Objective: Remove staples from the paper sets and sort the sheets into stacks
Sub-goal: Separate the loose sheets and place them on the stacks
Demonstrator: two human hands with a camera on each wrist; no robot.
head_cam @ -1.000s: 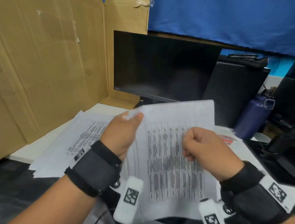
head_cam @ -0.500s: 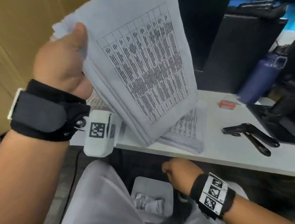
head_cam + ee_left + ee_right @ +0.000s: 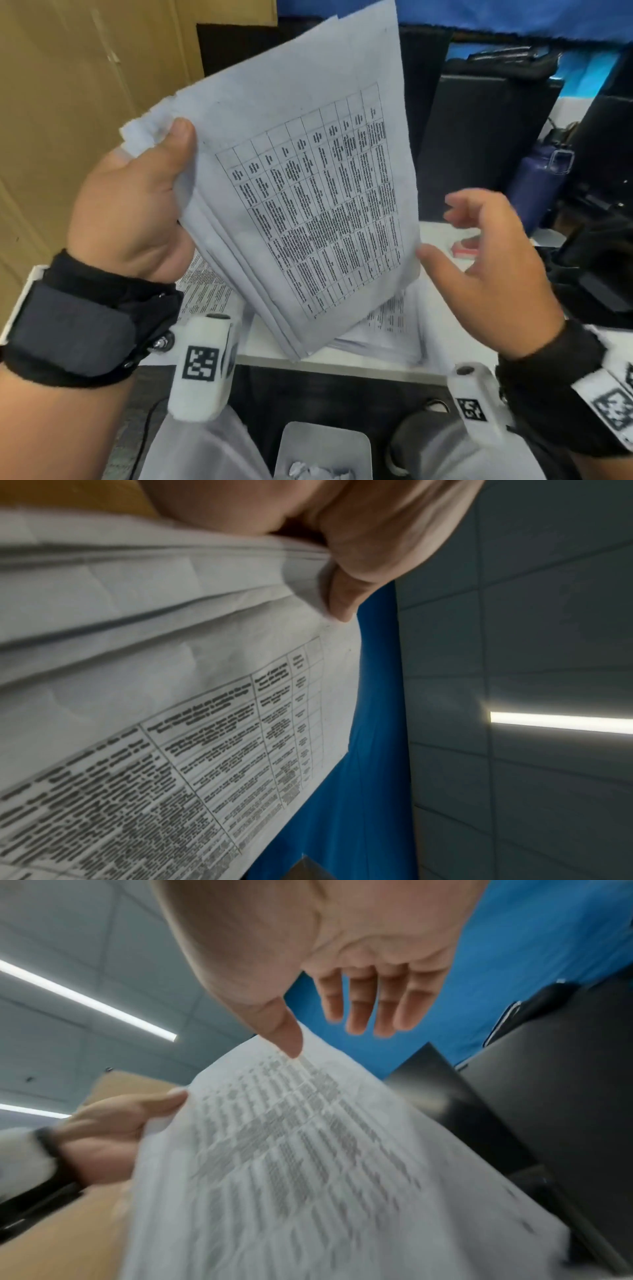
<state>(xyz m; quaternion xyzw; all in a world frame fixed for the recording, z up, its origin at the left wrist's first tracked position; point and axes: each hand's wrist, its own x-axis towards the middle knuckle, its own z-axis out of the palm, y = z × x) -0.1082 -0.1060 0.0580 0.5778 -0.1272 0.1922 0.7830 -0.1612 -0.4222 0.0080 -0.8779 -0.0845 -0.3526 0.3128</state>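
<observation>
A printed paper set [image 3: 301,192] is held aloft over the desk [image 3: 376,363], pinched at its crumpled corner by the left hand [image 3: 137,205]; the right hand [image 3: 486,270], lowered over the bin [image 3: 322,452] half a second ago, has been raised empty and spread beside the sheets' edge; the staple is judged discarded, sorting next; the corner is hidden by the thumb; the right-wrist view is blurred.

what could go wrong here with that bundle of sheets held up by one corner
The left hand pinches the fanned white printed paper set by one crumpled corner, so sheets could slip out or tear there. It hangs over the table edge above the grey waste bin, so loose pages might drop in. The open right hand is blurred mid-reach and could knock them.
</observation>
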